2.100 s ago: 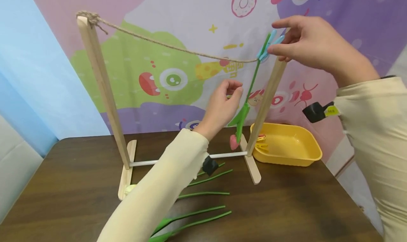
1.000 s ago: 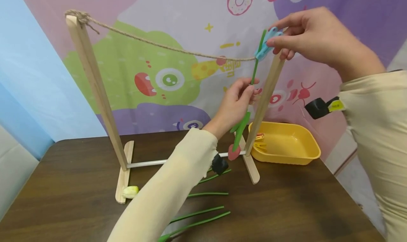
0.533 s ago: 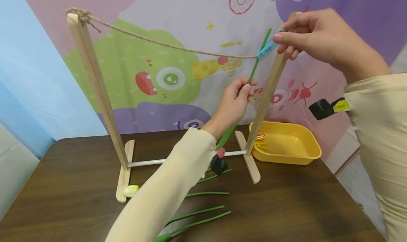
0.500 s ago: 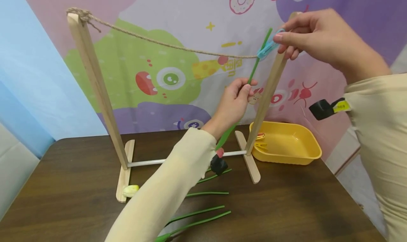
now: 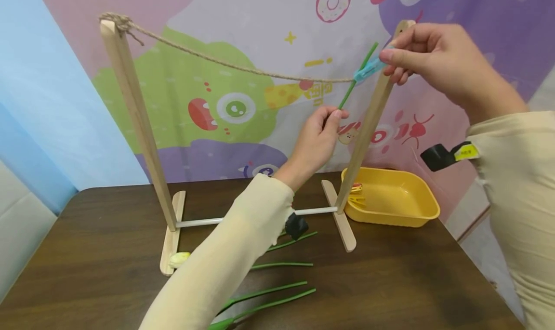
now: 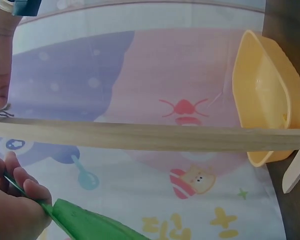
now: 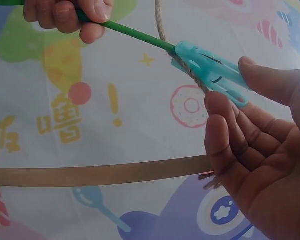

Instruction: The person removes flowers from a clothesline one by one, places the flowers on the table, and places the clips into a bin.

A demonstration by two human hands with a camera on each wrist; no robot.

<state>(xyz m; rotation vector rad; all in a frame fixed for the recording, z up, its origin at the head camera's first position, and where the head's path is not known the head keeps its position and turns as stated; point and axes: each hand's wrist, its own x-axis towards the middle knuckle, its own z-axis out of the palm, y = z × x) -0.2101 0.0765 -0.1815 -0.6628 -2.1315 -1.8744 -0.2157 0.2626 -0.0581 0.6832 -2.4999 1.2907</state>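
My right hand (image 5: 451, 65) pinches a light blue clothespin (image 5: 368, 71) by its handle ends, near the right post. The clothespin's nose sits at the twine (image 5: 243, 69) and overlaps a green flower stem (image 5: 348, 94), whose end sticks up past it. Lower down, my left hand (image 5: 316, 139) grips that same stem between thumb and fingers. In the left wrist view a broad green leaf (image 6: 90, 222) extends below this hand. The flower's pink head is hidden behind the left sleeve in the head view. The right wrist view shows the clothespin (image 7: 205, 65) close up.
A wooden stand with a left post (image 5: 138, 123) and right post (image 5: 366, 123) carries the twine. A yellow basin (image 5: 394, 219) with a few clothespins (image 5: 357, 201) stands right of it. More green stems (image 5: 282, 265) and a pale yellow flower head (image 5: 178, 259) lie on the dark table.
The left hand has reached up and taken hold of the hanging flower's stem. Its lower end has swung left behind the left arm. The right hand has closed from loose fingers onto the clothespin.
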